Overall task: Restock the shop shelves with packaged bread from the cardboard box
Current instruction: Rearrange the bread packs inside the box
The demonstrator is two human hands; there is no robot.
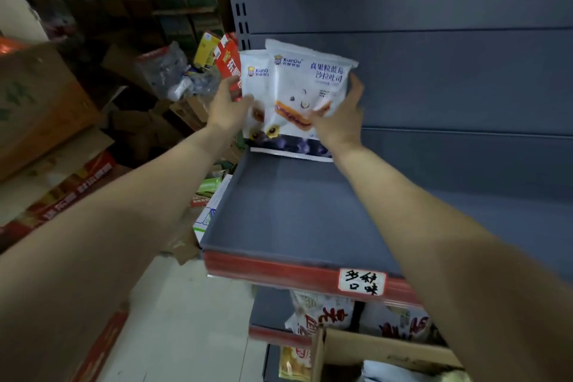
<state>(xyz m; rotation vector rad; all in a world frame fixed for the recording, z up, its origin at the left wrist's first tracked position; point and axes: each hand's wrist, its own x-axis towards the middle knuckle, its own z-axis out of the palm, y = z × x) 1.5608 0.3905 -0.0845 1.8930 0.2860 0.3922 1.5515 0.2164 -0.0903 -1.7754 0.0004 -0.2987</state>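
White plastic bread packets (305, 87) at far centre, printed with dark blue lettering, a purple-filled brown sandwich picture and a dark purple-blue berry band along the bottom. Grey-blue metal shelf (297, 211) with a red front strip; white label (362, 281) on it, handwritten in black, red-edged. Grey-blue back panel (449, 71) behind. Brown cardboard box (387, 350) near right. Red carton (228, 67) with white characters at far left. White packets with red characters (325, 316) on the lower shelf.

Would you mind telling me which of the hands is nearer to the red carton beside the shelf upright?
Left. The left hand lies against the red carton at the bread packets' left edge; the right hand grips their far side, away from it.
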